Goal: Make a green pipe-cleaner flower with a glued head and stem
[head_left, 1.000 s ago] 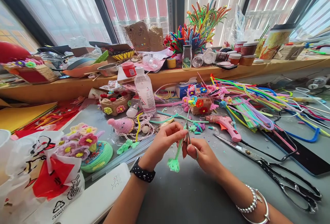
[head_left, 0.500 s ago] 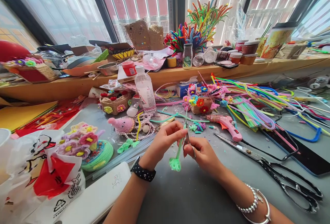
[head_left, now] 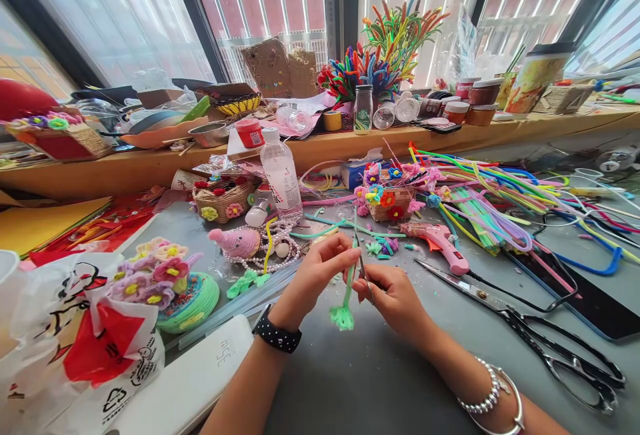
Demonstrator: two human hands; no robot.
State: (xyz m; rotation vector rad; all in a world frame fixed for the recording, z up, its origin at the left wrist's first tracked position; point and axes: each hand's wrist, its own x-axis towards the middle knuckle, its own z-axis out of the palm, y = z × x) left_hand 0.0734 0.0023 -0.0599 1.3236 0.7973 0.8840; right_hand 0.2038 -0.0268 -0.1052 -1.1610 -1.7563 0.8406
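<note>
My left hand point(head_left: 315, 275) pinches the stem of a light green pipe-cleaner flower point(head_left: 343, 315), whose fuzzy head hangs downward over the grey table point(head_left: 360, 381). My right hand point(head_left: 393, 298) is closed on a small thin metal tool point(head_left: 365, 275) whose tip meets the green stem just under my left fingertips. A black watch sits on my left wrist, silver bracelets on my right.
Large black scissors point(head_left: 530, 328) and a pink glue gun point(head_left: 440, 241) lie to the right, beside a phone point(head_left: 575, 295) and a heap of coloured pipe cleaners point(head_left: 495, 195). A white box point(head_left: 190, 381), flower crafts point(head_left: 160, 281), a plastic bottle point(head_left: 281, 175) and small baskets stand left and behind.
The green flower has shifted slightly right and lower, and the tool in my right hand has tilted closer against the stem. My hands stay in the same spot.
</note>
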